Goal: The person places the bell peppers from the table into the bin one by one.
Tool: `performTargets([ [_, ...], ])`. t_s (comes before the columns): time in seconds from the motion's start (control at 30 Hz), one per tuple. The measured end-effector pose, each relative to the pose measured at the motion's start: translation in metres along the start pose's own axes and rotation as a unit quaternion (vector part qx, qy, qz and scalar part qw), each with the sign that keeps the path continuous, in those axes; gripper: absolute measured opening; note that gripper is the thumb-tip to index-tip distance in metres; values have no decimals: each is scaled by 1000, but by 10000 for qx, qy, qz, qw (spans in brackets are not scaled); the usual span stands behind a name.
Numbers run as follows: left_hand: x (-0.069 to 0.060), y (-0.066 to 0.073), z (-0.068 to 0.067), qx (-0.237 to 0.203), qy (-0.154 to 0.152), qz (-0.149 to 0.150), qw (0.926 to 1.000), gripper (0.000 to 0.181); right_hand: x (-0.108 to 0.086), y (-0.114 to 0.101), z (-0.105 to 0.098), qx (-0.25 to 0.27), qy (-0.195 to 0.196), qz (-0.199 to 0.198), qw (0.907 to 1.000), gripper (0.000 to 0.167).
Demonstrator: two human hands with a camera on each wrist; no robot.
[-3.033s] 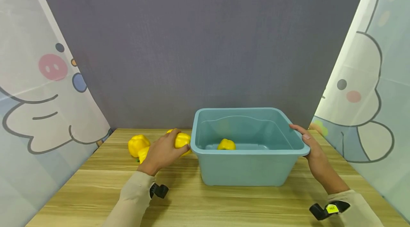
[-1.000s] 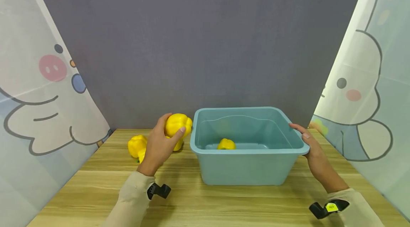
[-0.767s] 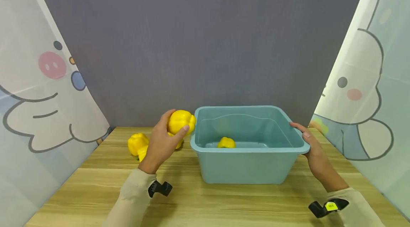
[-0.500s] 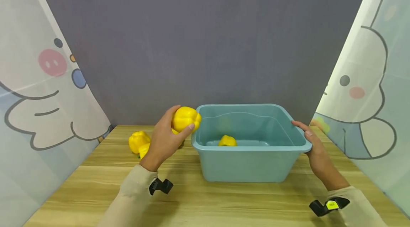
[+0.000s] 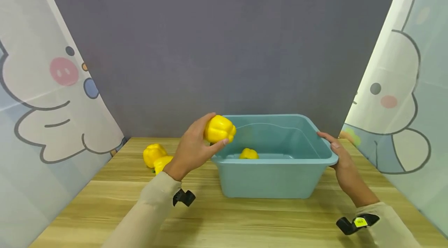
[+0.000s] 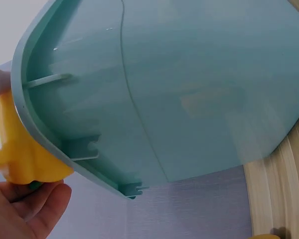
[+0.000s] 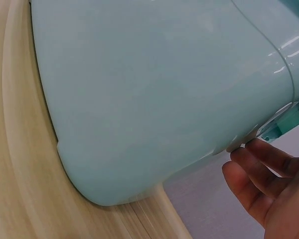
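My left hand (image 5: 196, 145) holds a yellow bell pepper (image 5: 219, 128) over the left rim of a blue-green plastic bin (image 5: 269, 180). In the left wrist view, curled fingers and a bit of green stem show under that pepper (image 6: 27, 149), beside the bin's rim (image 6: 45, 134). My right hand (image 5: 344, 166) grips the bin's right rim. The right wrist view has its fingers (image 7: 249, 169) bent up against the bin's outer side below the rim. Another yellow bell pepper (image 5: 249, 154) lies inside the bin, its lower part hidden by the front wall.
Two more yellow bell peppers, one behind (image 5: 153, 154) and one nearer (image 5: 161, 163), lie on the wooden table (image 5: 210, 220) left of the bin. A grey backdrop (image 5: 224, 46) rises behind the table, with cartoon-printed cloths on both sides.
My left hand has lifted the bell pepper from the table and carried it right, from beside the bin to over its left rim. My right hand stays on the right rim.
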State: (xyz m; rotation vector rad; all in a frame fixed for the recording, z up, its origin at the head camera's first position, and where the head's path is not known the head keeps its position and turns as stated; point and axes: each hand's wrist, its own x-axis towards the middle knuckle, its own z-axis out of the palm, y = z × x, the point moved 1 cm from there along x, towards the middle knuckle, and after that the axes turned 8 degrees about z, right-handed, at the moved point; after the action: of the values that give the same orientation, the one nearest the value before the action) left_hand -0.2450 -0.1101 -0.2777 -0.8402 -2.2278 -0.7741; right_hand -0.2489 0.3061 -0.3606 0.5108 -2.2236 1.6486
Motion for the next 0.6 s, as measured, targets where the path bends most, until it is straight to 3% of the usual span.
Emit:
performTargets([
  [0.2,4,5,0,26,-359,153,9992,77,1,1,1,186,45,40,9998,50],
  [0.43,13,6,-1,45,-770,269,9967,76,1,2,-1,36,75,-33,10000,51],
  [0.6,18,8,-3,129,-976,200,9949,77,0,3,-2,109,71,-73,9999,51],
])
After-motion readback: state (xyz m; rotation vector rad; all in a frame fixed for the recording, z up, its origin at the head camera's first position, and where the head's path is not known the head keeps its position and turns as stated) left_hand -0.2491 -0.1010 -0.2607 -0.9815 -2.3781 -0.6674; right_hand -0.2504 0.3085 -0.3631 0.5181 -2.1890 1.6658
